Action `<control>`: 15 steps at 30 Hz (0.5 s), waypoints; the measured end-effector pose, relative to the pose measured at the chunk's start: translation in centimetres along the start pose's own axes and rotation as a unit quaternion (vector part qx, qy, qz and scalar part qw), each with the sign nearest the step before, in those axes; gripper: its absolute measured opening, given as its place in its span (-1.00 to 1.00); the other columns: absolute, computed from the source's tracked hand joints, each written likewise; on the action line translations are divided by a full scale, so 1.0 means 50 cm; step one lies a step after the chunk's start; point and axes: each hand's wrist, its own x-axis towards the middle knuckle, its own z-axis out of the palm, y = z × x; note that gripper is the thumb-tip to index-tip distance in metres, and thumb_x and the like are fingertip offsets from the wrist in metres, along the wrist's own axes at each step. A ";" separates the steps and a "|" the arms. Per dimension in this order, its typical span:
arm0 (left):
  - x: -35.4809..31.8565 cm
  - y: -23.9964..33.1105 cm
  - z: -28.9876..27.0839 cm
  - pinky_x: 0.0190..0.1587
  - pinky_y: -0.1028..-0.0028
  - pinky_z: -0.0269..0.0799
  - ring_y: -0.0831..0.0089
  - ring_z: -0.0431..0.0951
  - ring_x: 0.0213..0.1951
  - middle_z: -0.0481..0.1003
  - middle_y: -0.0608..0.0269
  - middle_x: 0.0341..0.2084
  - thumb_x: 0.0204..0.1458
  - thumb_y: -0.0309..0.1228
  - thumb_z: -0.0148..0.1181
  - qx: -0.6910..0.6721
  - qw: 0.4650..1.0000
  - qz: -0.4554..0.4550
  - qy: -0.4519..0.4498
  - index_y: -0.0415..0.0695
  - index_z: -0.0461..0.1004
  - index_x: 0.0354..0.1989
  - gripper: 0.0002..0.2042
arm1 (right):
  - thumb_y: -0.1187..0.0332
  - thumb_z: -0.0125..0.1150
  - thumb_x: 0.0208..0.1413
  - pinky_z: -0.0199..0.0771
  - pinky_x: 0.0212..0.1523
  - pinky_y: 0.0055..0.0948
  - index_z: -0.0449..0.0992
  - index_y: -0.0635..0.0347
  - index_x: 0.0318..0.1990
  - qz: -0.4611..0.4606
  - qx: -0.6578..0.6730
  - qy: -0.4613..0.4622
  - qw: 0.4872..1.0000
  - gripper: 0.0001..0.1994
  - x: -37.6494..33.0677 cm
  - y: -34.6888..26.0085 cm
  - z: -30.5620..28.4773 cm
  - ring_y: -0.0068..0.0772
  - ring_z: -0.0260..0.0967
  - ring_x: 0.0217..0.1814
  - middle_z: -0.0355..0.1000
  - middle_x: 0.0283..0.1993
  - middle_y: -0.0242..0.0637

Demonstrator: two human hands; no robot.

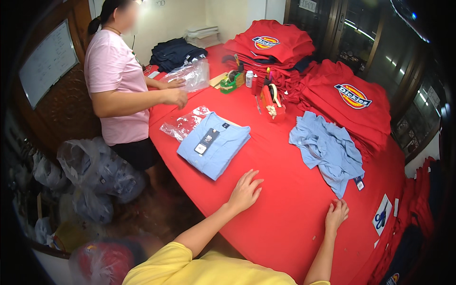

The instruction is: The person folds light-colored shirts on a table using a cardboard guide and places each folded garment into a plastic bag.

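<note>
Resting both hands on the red worktop [285, 209], the person sits between garments: neither hand has hold of anything. The left hand [245, 191] lies flat with fingers spread wide, palm down, just short of the folded light-blue shirt [213, 144] with its dark tag on top. The right hand [336, 214] has its fingers curled loosely, fingertips pressing the cloth, near the lower edge of the crumpled light-blue shirt [327, 151], which lies unfolded to the right. By my reading one shirt is folded and the crumpled one waits its turn; taking it up would call for the right hand to reach forward and draw it to the bare stretch in front. Across the worktop a co-worker in a pink top [116, 76] handles a clear plastic bag [192, 73].
</note>
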 end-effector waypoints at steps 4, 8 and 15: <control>0.009 0.035 0.078 0.38 0.11 0.00 0.07 0.11 0.34 0.20 0.00 0.28 0.13 -0.24 0.12 0.068 0.997 -0.034 -0.010 -0.11 0.37 0.16 -0.57 | 0.26 0.16 0.15 -0.07 0.36 0.05 0.43 0.03 0.10 -0.001 -0.009 0.006 1.000 -0.65 -0.039 0.080 0.024 -0.15 0.05 0.39 0.22 0.31 -0.26; -0.001 0.032 0.119 0.41 0.15 -0.08 0.14 0.08 0.36 0.19 0.08 0.30 0.15 -0.13 0.07 0.154 0.986 -0.058 -0.029 -0.07 0.33 0.23 -0.50 | 0.21 0.12 0.17 -0.16 0.41 0.07 0.40 0.02 0.14 -0.003 -0.009 0.001 1.000 -0.62 -0.042 0.069 0.026 -0.18 0.00 0.44 0.19 0.35 -0.27; 0.000 0.044 0.120 0.40 0.18 -0.06 0.16 0.10 0.35 0.25 0.10 0.27 0.14 -0.13 0.08 0.149 0.987 -0.064 -0.007 -0.08 0.36 0.21 -0.51 | 0.21 0.14 0.15 -0.16 0.40 0.09 0.42 0.01 0.12 -0.007 -0.001 0.003 1.000 -0.62 -0.038 0.075 0.020 -0.19 0.01 0.43 0.20 0.34 -0.27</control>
